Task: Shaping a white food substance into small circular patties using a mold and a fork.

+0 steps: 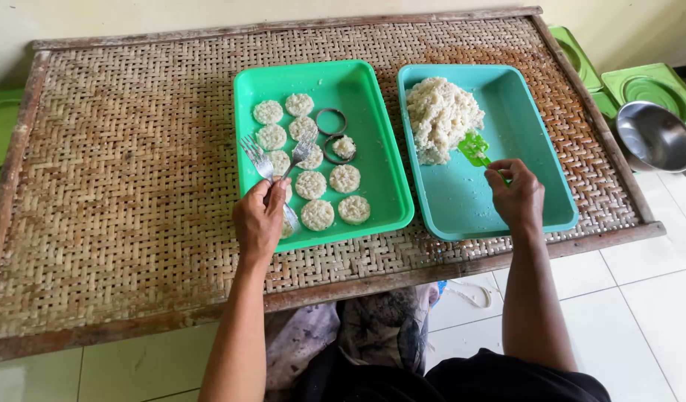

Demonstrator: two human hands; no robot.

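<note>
**While our fingers grip both tools, the rice heap lies just beyond the right one**

As we look down over the woven tabletop (135, 186), our right hand (515, 195) sits inside the teal tray (536, 149), its fingers pinched round the handle of a green spatula (475, 149). The spatula's long axis runs up and to the left from the fingers, and its blade touches the near edge of the pale rice heap (441, 115), which fills the tray's far left corner. This hand is much the nearer to the heap. Our left hand (259, 217) rests at the near rim of the green tray (373, 149), fingers closed round two forks (276, 160) whose tines fan away over the round rice patties (313, 186) beside two ring moulds (331, 121). Both forearms reach straight forward, wrists low
</note>
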